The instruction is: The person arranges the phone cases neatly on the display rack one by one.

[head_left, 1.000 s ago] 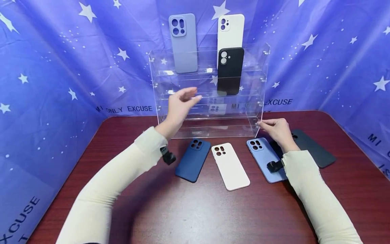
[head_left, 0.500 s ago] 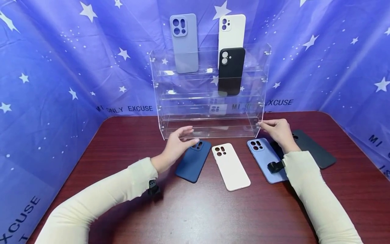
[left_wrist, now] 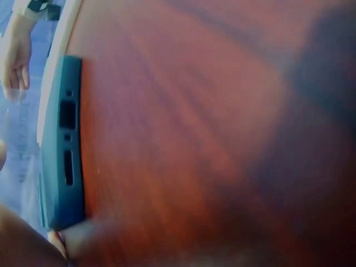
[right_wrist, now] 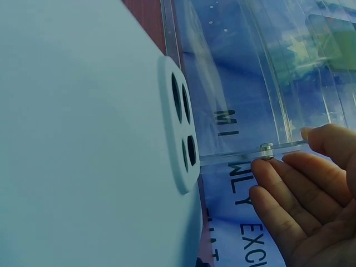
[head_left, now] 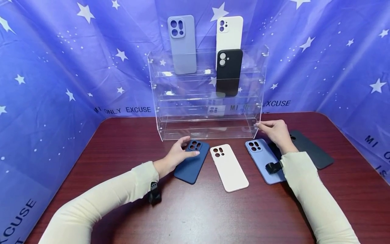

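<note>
My left hand (head_left: 178, 154) is over the upper left part of a dark blue phone case (head_left: 190, 169) lying on the table, its thumb stretched across the face near the camera cutouts. Whether the fingers touch the case is unclear. In the left wrist view the end of that phone case (left_wrist: 69, 150) shows its port openings. My right hand (head_left: 276, 134) pinches the right side panel of a clear acrylic display stand (head_left: 210, 128); the right wrist view shows thumb and fingers (right_wrist: 289, 194) on either side of the panel, by a metal screw.
A white phone case (head_left: 230, 169), a light blue one (head_left: 265, 162) and a dark grey one (head_left: 317, 152) lie on the table. On the stand's tiers lean a lavender case (head_left: 184, 51), a white case (head_left: 233, 37) and a black case (head_left: 228, 74). A starry curtain hangs behind.
My left hand has come down from in front of the stand's middle tiers to the dark blue phone case. My right hand stays at the stand's side panel.
</note>
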The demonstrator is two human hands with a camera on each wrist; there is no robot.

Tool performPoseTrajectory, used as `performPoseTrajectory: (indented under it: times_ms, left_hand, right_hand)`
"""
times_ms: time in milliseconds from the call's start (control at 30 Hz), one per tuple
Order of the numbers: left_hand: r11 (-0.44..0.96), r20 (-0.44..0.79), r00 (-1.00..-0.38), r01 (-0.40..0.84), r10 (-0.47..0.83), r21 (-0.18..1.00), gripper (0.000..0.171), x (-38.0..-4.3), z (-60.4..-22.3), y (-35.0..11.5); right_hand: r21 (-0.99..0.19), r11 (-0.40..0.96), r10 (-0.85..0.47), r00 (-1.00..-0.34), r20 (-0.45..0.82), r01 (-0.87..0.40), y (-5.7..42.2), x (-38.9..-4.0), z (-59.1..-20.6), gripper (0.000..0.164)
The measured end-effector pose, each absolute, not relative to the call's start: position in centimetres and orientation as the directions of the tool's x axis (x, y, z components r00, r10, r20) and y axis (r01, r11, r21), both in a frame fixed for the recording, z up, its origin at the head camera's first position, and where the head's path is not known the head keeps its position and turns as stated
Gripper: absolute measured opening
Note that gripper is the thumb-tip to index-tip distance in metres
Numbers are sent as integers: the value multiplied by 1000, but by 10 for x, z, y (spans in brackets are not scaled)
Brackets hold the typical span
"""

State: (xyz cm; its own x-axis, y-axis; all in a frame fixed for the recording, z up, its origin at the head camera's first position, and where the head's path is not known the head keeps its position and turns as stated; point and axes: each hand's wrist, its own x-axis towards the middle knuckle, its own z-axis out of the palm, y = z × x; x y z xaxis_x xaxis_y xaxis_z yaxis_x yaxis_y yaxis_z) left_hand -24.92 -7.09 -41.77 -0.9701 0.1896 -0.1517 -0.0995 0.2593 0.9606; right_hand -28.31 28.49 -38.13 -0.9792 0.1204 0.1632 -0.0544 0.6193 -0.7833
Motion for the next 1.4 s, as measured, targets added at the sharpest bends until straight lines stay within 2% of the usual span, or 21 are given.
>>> performPoseTrajectory:
  times_ms: [367,767,1067,1400]
  left_hand:
    - [390,-137,-966,-41,221,920,79,-258,-425,-71]
    - [618,-95,-965,79,243,782,92,-255,-425,-68]
    - [640,-119,-964,62,236,766,95,-250,-426,-67]
    - [660,-28,-950,196,312,725,98,-252,-420,-64]
  right_hand:
    - [-766,642,142,-977,162,-34,285,-285,-384,41]
    - [-780,624,137,-979,152,-34,285,-285,-381,41]
    - [-775,630,134,-978,160,-40,283,-283,-382,40]
    - [-759,649,144,-974,172,-39,283,-284,-381,41]
